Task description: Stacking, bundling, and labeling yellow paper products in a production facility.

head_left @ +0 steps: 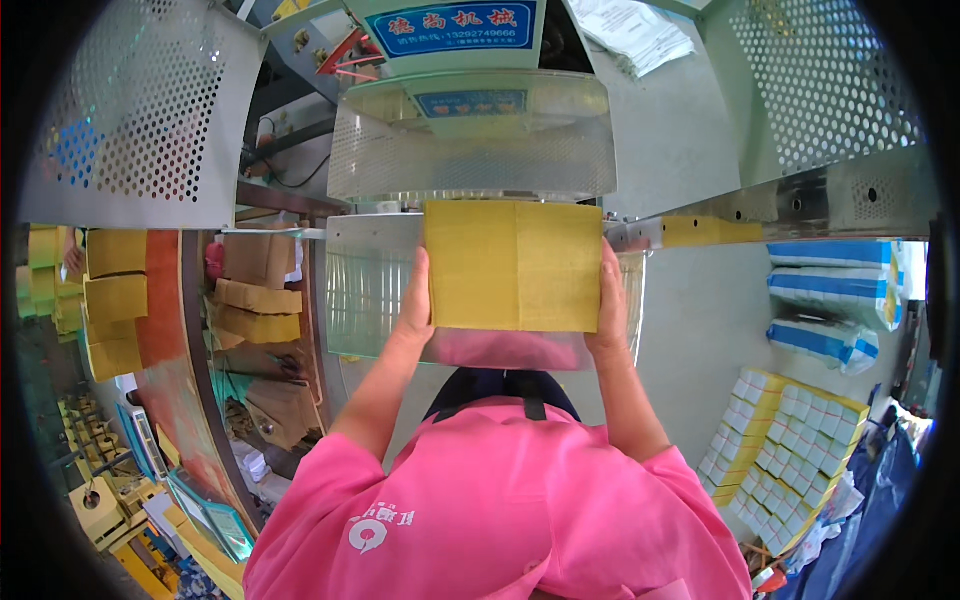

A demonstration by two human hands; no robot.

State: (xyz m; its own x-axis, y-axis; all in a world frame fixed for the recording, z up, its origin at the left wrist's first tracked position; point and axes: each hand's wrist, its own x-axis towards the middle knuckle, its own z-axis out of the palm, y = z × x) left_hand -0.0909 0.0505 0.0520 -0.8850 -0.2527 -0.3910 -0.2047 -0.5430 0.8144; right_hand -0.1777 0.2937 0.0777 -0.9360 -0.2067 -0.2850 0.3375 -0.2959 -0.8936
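Flanking the person, the left panel (140,130) and right panel (820,80) are pale metal sheets punched with rows of round holes, perhaps serving as guards. Between them lies the shiny metal surface (375,275), polished enough to give back pink along its near edge. A see-through cover (470,150), finely dotted, stands just beyond the far edge, seemingly to shield what is behind it. The yellow stack (515,265), paper by its look, is over the middle of the surface, its far side near the cover; whether it rests there or is lifted, I cannot tell. It is rectangular and flat-topped, matte, with a faint line down the middle. The left hand (417,300) and right hand (610,305) grip its two opposite sides, fingers fairly straight, likely to keep it square and level.
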